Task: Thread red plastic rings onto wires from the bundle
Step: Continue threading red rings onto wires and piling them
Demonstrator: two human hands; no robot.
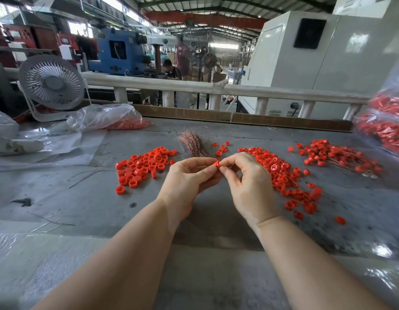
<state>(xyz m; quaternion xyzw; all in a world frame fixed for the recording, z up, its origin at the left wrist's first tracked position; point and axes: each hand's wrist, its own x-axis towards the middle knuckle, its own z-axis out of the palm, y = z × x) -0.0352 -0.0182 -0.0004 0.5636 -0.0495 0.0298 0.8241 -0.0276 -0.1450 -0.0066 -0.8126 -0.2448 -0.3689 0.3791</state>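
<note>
Over the middle of the grey table both hands meet on one red plastic ring [216,164]. My left hand [189,177] pinches it from the left and my right hand [245,180] pinches it from the right with thumb and forefinger. Any wire in the ring is too thin to make out. Just behind the hands lies the bundle of copper-coloured wires [192,142]. A pile of loose red rings [144,164] sits to the left. More rings [283,175] spread to the right, and farther right lie rings with wires through them [335,155].
A white desk fan [52,83] stands at the back left beside a clear bag of red rings [109,119]. A second bag of red parts [386,126] hangs at the right edge. Loose wires [91,173] lie on the left. A white rail [194,86] borders the table's far side.
</note>
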